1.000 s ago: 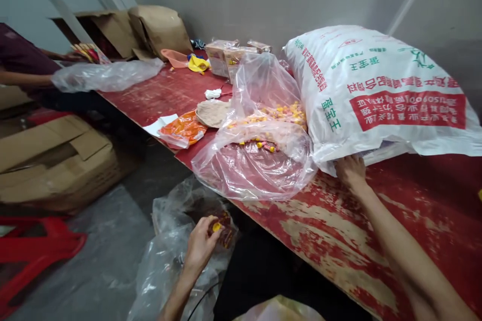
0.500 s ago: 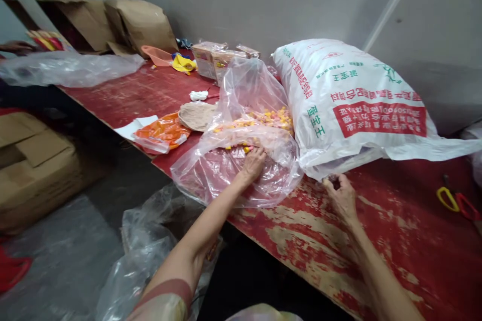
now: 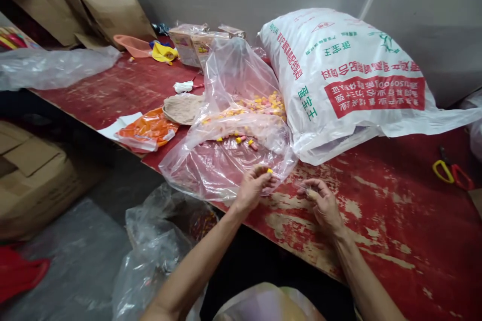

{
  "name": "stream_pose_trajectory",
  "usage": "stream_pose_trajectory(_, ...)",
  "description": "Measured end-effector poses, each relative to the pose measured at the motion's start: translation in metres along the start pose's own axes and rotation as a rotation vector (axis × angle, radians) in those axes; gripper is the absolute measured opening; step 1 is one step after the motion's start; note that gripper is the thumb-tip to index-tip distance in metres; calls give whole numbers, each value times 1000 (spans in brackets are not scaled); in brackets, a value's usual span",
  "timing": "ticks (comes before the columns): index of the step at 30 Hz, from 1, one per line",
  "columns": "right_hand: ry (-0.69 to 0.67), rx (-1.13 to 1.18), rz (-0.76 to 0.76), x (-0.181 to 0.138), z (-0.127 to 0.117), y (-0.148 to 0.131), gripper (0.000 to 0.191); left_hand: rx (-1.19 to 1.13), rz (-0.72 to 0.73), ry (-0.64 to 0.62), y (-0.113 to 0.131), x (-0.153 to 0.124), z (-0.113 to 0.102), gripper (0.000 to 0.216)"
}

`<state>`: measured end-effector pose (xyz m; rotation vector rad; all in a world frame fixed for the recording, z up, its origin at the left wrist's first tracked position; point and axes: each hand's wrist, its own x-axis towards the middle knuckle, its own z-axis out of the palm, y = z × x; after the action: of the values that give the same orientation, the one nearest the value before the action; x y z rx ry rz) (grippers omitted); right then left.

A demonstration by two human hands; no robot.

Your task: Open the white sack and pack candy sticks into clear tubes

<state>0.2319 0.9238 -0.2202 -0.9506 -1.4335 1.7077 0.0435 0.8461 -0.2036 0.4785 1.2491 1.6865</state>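
Note:
My left hand (image 3: 251,186) is closed in a pinch on a small yellow-and-pink piece (image 3: 270,171), just over the near edge of a clear plastic bag (image 3: 196,168). That bag lies with its mouth spread towards me. Many loose yellow-and-pink pieces (image 3: 263,105) are heaped inside it, and several (image 3: 241,139) have rolled near its opening. To the right, above the worn red tabletop, my right hand (image 3: 324,203) has its fingertips closed on a small see-through plastic piece (image 3: 304,188), whose exact kind I cannot make out. A gap separates the two hands.
A full white woven sack (image 3: 339,70) leans behind the bag. Scissors (image 3: 450,170) lie at the right. An orange packet (image 3: 148,128), a beige cloth disc (image 3: 184,109) and wrapped boxes (image 3: 192,45) stand leftward. A carton (image 3: 30,175) and clear plastic (image 3: 150,241) are below.
My left hand has drawn back out of the clear bag with a yellow-and-pink piece. My right hand has moved left from beside the sack, towards the left hand. The view has shifted slightly.

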Motion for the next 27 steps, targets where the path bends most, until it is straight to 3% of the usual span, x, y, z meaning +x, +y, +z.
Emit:
stream_pose_trajectory(3,-62,-172,-53,-11,10,-3,32,-161,-33,72,-19,-22,23,42)
stream_pose_trajectory(6,-103,-298,-91,-20,11,-2,35,-127,-20,120,-32,-35,34,35)
stream_pose_trajectory(10,-133,-489,-228,-31,11,1,31,84,49,31,-42,-53,37,26)
stream_pose_trajectory(16,-162,-751,-420,-46,4,3,23,356,139,-83,-57,-78,37,31)
stream_pose_trajectory(22,-416,-976,-299,-52,-34,-17,25,764,260,-327,-62,-76,37,23)
stream_pose_trajectory(24,-430,-1040,-254,-53,-48,-21,24,881,282,-321,-58,-72,34,20)
stream_pose_trajectory(27,-340,-1052,-239,-54,-62,-14,21,864,238,-244,-55,-68,24,27)
